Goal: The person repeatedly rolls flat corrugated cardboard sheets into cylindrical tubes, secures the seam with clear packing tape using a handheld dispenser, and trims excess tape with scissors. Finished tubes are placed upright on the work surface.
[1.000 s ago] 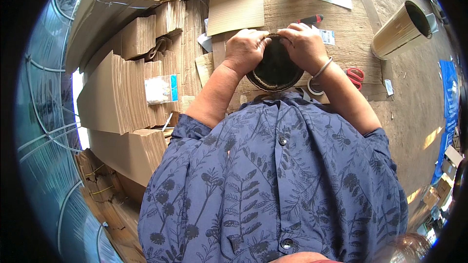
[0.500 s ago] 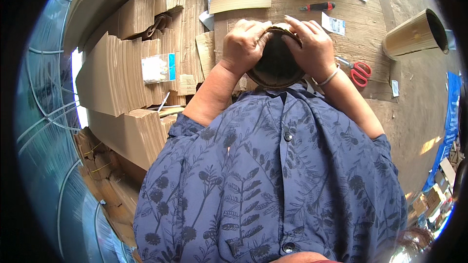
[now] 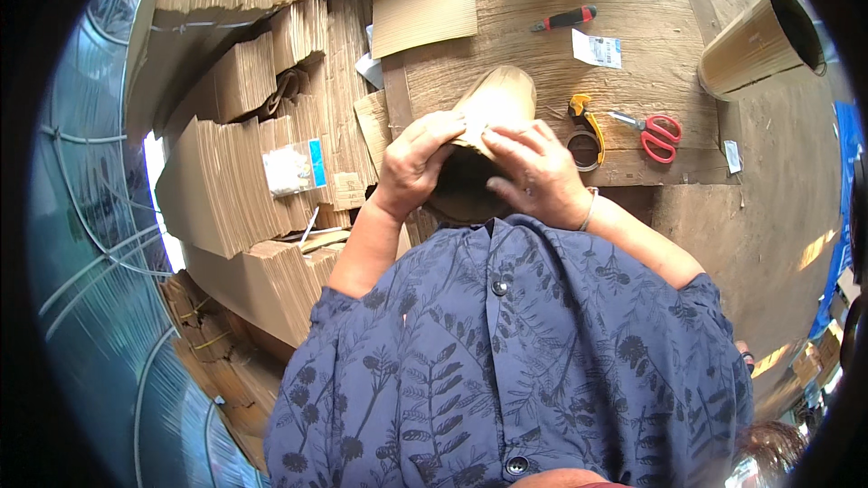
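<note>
A rolled tube of tan cardboard (image 3: 506, 90) lies between my hands against the front of my shirt, its dark round mouth toward me. My left hand (image 3: 414, 163) is closed on the left part of the rim, thumb inside the mouth. On the upper right of that rim, my right hand (image 3: 542, 172) presses with bent fingers, its thumb reaching over the opening. Both sets of fingertips meet near the top of the rim, where a bright patch of glare sits on the cardboard. A yellow tape dispenser (image 3: 588, 131) rests just right of my right hand.
Red-handled scissors (image 3: 660, 138), a red and black utility knife (image 3: 568, 18) and a printed label (image 3: 597, 50) lie on the wooden table (image 3: 506, 0). Another cardboard tube (image 3: 755, 50) stands at the far right. Stacked cardboard (image 3: 217, 190) fills the left, with a small clear bag (image 3: 291, 170) on top.
The tube has tipped so its outer wall shows beyond my hands. Both hands have come closer together at the rim. The tape dispenser has come into sight, and the whole view has shifted.
</note>
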Demonstrator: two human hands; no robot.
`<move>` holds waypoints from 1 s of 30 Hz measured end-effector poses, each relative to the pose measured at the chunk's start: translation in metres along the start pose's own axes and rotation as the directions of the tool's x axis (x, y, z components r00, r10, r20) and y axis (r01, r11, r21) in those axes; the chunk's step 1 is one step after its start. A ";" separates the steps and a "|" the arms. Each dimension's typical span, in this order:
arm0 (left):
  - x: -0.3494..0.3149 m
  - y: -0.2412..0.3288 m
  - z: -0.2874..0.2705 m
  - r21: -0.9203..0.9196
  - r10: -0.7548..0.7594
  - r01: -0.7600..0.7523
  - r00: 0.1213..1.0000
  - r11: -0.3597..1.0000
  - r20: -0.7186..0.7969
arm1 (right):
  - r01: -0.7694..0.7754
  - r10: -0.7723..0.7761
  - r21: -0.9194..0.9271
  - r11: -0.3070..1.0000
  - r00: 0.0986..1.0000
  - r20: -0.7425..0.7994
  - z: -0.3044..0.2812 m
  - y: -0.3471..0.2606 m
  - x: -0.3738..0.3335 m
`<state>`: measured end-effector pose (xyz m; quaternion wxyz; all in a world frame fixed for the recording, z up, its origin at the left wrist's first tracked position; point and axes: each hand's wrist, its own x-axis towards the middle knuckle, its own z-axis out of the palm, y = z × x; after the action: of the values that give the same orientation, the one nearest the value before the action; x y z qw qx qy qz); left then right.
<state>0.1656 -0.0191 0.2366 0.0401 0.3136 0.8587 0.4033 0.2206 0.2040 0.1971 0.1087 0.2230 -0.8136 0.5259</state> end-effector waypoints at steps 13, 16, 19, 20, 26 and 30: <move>-0.168 -0.119 -0.055 -0.409 -0.761 0.693 0.649 0.594 -0.006 | -0.485 0.506 -0.204 0.850 0.647 0.570 0.037 0.098 -0.062; -0.210 -0.144 -0.043 -0.351 -0.806 0.741 0.587 0.572 -0.074 | -0.583 0.618 -0.277 0.764 0.537 0.574 0.040 0.128 -0.079; -0.234 -0.155 -0.028 -0.041 -0.766 0.770 0.624 0.636 -0.156 | -0.647 0.655 -0.253 0.719 0.510 0.557 0.045 0.152 -0.079; -0.239 -0.158 -0.025 0.002 -0.750 0.760 0.641 0.650 -0.163 | -0.667 0.703 -0.316 0.674 0.448 0.553 0.046 0.157 -0.071; -0.274 -0.195 -0.012 0.468 -0.652 0.650 0.735 0.598 -0.187 | -0.595 0.657 -0.280 0.754 0.665 0.356 0.093 0.209 0.003; -0.308 -0.218 0.006 0.379 -0.781 0.826 0.540 0.418 -0.315 | -0.558 0.628 -0.298 0.774 0.734 0.258 0.141 0.213 0.049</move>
<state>0.3032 -0.2949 0.0197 0.1094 -0.1543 0.9748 0.1186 0.0840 0.1381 -0.0146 -0.1872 0.0263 -0.8964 0.4010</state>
